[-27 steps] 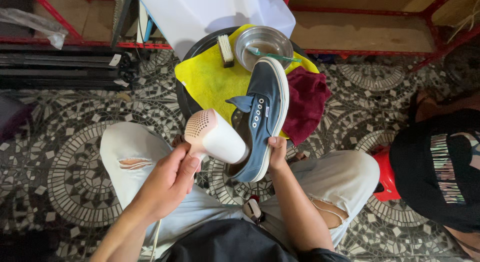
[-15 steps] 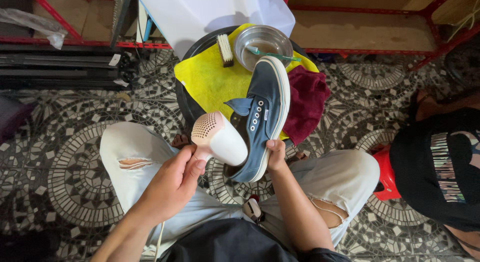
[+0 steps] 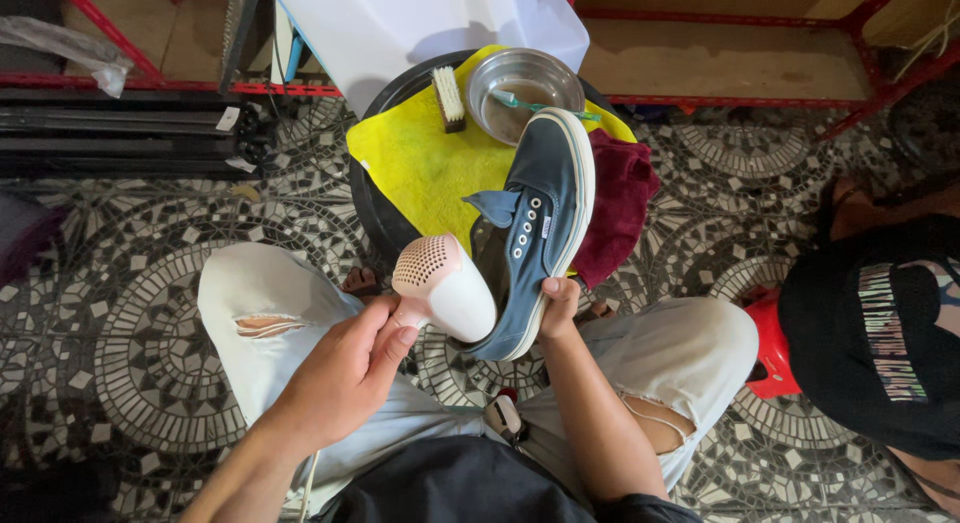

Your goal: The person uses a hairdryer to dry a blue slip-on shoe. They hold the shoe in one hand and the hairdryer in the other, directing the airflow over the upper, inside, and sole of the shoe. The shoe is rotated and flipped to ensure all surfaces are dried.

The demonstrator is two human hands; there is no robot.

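Canvas, soft and light, the navy shoe [image 3: 535, 228] looked floppy at its upper, best gripped at the stiff rubber heel, where the right hand [image 3: 558, 305] had its fingers clamped, above the lap. Left hand [image 3: 345, 375] fingers were wrapped tight round the pink hair dryer [image 3: 440, 288], just beside the shoe's opening.

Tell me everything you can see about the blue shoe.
The blue shoe is a low canvas-looking sneaker with a white sole edge, white eyelets, no laces and its tongue flopped out. It is held tilted, toe away, above the yellow cloth. The right hand grips its heel; the pale hair dryer, in the left hand, points into it.
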